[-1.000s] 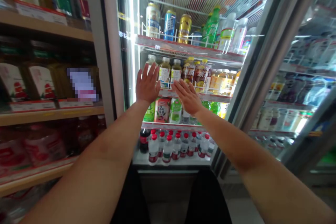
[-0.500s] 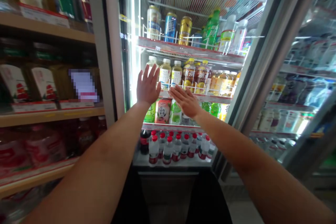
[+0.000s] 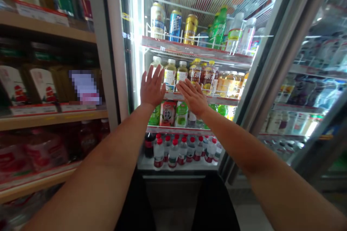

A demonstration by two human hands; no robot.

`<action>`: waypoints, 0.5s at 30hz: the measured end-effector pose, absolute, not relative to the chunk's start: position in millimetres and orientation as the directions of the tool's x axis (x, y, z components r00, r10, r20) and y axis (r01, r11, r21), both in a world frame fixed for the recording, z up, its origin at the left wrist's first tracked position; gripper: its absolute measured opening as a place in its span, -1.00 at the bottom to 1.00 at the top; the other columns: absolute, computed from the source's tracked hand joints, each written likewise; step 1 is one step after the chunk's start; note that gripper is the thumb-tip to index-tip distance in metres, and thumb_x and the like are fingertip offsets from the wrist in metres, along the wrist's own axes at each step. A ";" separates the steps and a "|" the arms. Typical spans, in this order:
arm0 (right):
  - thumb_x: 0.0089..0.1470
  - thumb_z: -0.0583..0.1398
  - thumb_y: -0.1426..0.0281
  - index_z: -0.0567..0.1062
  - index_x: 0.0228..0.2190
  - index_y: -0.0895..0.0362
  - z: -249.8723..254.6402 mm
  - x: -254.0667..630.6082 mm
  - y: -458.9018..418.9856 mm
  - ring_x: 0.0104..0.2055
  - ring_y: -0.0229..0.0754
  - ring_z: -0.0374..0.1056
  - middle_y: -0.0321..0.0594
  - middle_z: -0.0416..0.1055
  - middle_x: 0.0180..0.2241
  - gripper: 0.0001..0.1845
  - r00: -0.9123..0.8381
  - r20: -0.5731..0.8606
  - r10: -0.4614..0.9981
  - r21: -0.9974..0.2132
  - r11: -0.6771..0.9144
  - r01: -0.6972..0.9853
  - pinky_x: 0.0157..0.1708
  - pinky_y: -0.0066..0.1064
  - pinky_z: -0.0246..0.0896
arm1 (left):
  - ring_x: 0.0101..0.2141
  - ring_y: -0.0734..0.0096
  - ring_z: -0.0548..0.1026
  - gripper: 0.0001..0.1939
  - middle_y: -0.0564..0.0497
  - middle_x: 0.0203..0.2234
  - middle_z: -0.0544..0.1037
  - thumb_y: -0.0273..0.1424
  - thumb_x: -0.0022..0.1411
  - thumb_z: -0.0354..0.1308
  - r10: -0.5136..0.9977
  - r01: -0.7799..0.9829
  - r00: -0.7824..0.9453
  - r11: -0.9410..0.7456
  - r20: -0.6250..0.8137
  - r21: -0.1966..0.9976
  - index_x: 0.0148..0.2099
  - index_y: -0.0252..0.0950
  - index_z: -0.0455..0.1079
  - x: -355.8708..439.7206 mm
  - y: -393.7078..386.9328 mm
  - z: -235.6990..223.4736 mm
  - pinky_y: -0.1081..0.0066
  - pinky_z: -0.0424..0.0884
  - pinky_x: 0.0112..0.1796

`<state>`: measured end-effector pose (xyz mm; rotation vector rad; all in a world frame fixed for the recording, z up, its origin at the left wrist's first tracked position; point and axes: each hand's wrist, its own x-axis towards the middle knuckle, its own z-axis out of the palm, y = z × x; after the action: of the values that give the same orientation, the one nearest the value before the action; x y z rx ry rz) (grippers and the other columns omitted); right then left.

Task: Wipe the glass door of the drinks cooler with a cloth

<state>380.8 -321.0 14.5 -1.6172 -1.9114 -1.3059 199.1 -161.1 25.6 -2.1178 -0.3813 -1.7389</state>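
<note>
In the head view both my arms reach toward a lit drinks fridge. My left hand (image 3: 152, 86) is open with fingers spread, in front of a pale-capped bottle (image 3: 156, 61) at the left of the middle shelf. My right hand (image 3: 193, 97) is open too, its fingers stretched out and close together, slanting left. Nearest to its fingertips are a pale-labelled bottle (image 3: 181, 73) and a dark tea bottle (image 3: 195, 72) with a yellow cap. Neither hand holds anything. I cannot tell whether they touch the shelf or bottles.
Upright cans (image 3: 175, 25) and a green bottle (image 3: 219, 27) stand on the shelf above. Below are cartons (image 3: 167, 113) and red-capped water bottles (image 3: 173, 153). A metal door frame (image 3: 267, 68) bounds the right; wooden shelves (image 3: 48, 119) with bottles line the left.
My right hand has risen slightly and shifted a little to the right, fingers still stretched. My left hand has barely moved. The camera view has shifted slightly.
</note>
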 end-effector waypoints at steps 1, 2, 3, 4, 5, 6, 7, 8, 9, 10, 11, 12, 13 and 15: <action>0.42 -0.01 0.49 -0.05 0.49 -0.03 14.3 380.7 -321.0 0.56 -0.05 -0.18 -0.30 0.02 0.49 -0.29 -0.302 0.737 0.604 0.424 -0.065 0.903 0.55 0.06 -0.35 | 0.48 0.15 -0.11 -0.35 -0.02 0.47 0.11 -0.28 0.49 -0.06 -0.029 0.432 0.201 -0.895 0.979 -0.115 0.55 -0.20 0.05 199.0 -161.1 25.6 0.00 -0.23 0.47; 0.43 -0.01 0.48 -0.04 0.49 -0.01 13.9 380.6 -321.1 0.56 -0.04 -0.18 -0.28 0.01 0.49 -0.30 -0.301 0.739 0.603 0.423 -0.066 0.904 0.55 0.07 -0.34 | 0.48 0.14 -0.11 -0.35 -0.02 0.47 0.11 -0.29 0.49 -0.06 -0.031 0.428 0.201 -0.896 0.979 -0.116 0.55 -0.20 0.05 199.0 -161.2 25.6 0.00 -0.24 0.47; 0.43 -0.01 0.47 -0.02 0.48 0.01 13.8 380.7 -321.3 0.56 -0.03 -0.17 -0.27 0.01 0.49 -0.31 -0.308 0.730 0.610 0.429 -0.058 0.901 0.55 0.07 -0.33 | 0.48 0.13 -0.11 -0.35 -0.03 0.47 0.11 -0.29 0.48 -0.05 -0.031 0.423 0.205 -0.898 0.978 -0.117 0.55 -0.22 0.05 198.9 -161.3 25.7 0.00 -0.24 0.46; 0.44 -0.01 0.46 0.01 0.48 0.03 14.2 381.0 -321.5 0.55 -0.03 -0.16 -0.28 0.02 0.49 -0.33 -0.319 0.716 0.621 0.440 -0.045 0.897 0.55 0.05 -0.32 | 0.48 0.12 -0.11 -0.34 -0.04 0.47 0.10 -0.30 0.47 -0.05 -0.028 0.420 0.209 -0.900 0.977 -0.116 0.55 -0.23 0.05 198.8 -161.4 25.8 0.00 -0.25 0.46; 0.44 -0.01 0.45 0.05 0.47 0.03 15.2 381.5 -321.9 0.55 -0.04 -0.15 -0.29 0.04 0.48 -0.35 -0.332 0.701 0.632 0.450 -0.031 0.892 0.55 0.04 -0.32 | 0.48 0.11 -0.11 -0.34 -0.05 0.47 0.10 -0.31 0.47 -0.04 -0.025 0.417 0.214 -0.902 0.977 -0.114 0.55 -0.24 0.05 198.8 -161.6 25.8 -0.01 -0.26 0.46; 0.45 -0.02 0.45 0.08 0.46 0.03 16.8 382.1 -322.3 0.55 -0.05 -0.14 -0.31 0.06 0.48 -0.37 -0.340 0.693 0.636 0.455 -0.021 0.890 0.55 0.03 -0.31 | 0.48 0.09 -0.11 -0.33 -0.06 0.47 0.10 -0.32 0.46 -0.04 -0.023 0.415 0.215 -0.903 0.976 -0.113 0.55 -0.25 0.05 198.8 -161.6 25.8 -0.01 -0.26 0.46; 0.45 -0.03 0.46 0.09 0.46 0.02 18.8 382.8 -322.7 0.55 -0.05 -0.13 -0.32 0.07 0.48 -0.37 -0.339 0.697 0.632 0.452 -0.020 0.892 0.55 0.03 -0.30 | 0.48 0.09 -0.11 -0.33 -0.06 0.47 0.10 -0.33 0.46 -0.04 -0.024 0.414 0.213 -0.903 0.977 -0.112 0.55 -0.25 0.05 198.9 -161.5 25.8 -0.01 -0.26 0.46; 0.45 -0.04 0.47 0.08 0.46 0.01 20.8 383.5 -323.1 0.55 -0.05 -0.13 -0.31 0.07 0.48 -0.37 -0.330 0.714 0.617 0.441 -0.030 0.897 0.55 0.04 -0.30 | 0.48 0.08 -0.11 -0.33 -0.06 0.47 0.10 -0.33 0.45 -0.04 -0.026 0.414 0.211 -0.903 0.977 -0.114 0.55 -0.24 0.04 199.0 -161.4 25.6 -0.02 -0.26 0.46; 0.44 -0.04 0.48 0.06 0.47 0.01 22.3 384.1 -323.5 0.55 -0.04 -0.14 -0.29 0.07 0.48 -0.35 -0.317 0.739 0.594 0.424 -0.046 0.904 0.54 0.06 -0.31 | 0.48 0.08 -0.10 -0.33 -0.06 0.47 0.10 -0.34 0.45 -0.03 -0.031 0.415 0.209 -0.902 0.978 -0.117 0.55 -0.23 0.04 199.1 -161.1 25.5 -0.02 -0.26 0.46; 0.44 -0.04 0.48 0.04 0.48 0.01 23.0 384.6 -323.9 0.55 -0.02 -0.15 -0.27 0.06 0.48 -0.34 -0.301 0.765 0.570 0.407 -0.064 0.911 0.54 0.07 -0.32 | 0.48 0.08 -0.10 -0.32 -0.06 0.47 0.10 -0.34 0.45 -0.03 -0.034 0.414 0.205 -0.902 0.978 -0.118 0.55 -0.22 0.03 199.3 -160.8 25.4 -0.02 -0.26 0.46; 0.43 -0.04 0.48 0.02 0.48 0.02 22.6 384.8 -324.3 0.55 -0.01 -0.15 -0.24 0.05 0.48 -0.33 -0.289 0.782 0.553 0.394 -0.078 0.916 0.54 0.08 -0.32 | 0.48 0.08 -0.10 -0.32 -0.05 0.47 0.10 -0.35 0.45 -0.02 -0.036 0.413 0.201 -0.903 0.979 -0.118 0.55 -0.21 0.03 199.4 -160.5 25.2 -0.02 -0.26 0.47; 0.43 -0.04 0.47 0.02 0.48 0.03 21.1 384.8 -324.7 0.55 0.00 -0.15 -0.22 0.05 0.49 -0.33 -0.285 0.786 0.549 0.392 -0.085 0.916 0.53 0.08 -0.32 | 0.48 0.08 -0.10 -0.32 -0.04 0.47 0.10 -0.35 0.45 -0.02 -0.037 0.412 0.202 -0.903 0.979 -0.119 0.55 -0.20 0.03 199.5 -160.2 25.1 -0.02 -0.25 0.47; 0.44 -0.03 0.45 0.03 0.48 0.05 18.9 384.6 -325.1 0.55 -0.01 -0.14 -0.21 0.06 0.48 -0.34 -0.291 0.776 0.559 0.401 -0.082 0.913 0.53 0.07 -0.30 | 0.48 0.08 -0.09 -0.32 -0.03 0.47 0.10 -0.35 0.45 -0.01 -0.036 0.414 0.204 -0.903 0.978 -0.120 0.55 -0.19 0.03 199.6 -159.9 25.1 -0.02 -0.25 0.47; 0.44 -0.03 0.42 0.08 0.47 0.07 13.5 384.0 -326.1 0.55 -0.02 -0.14 -0.21 0.06 0.48 -0.36 -0.311 0.738 0.598 0.431 -0.064 0.900 0.53 0.04 -0.28 | 0.48 0.07 -0.08 -0.32 -0.04 0.47 0.11 -0.35 0.45 0.00 -0.039 0.421 0.204 -0.899 0.978 -0.123 0.55 -0.20 0.03 199.7 -159.6 25.0 -0.03 -0.23 0.46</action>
<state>384.0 -326.1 13.5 -1.6077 -1.8954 -1.3199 199.7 -159.6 25.0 -2.1221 -0.3574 -1.7404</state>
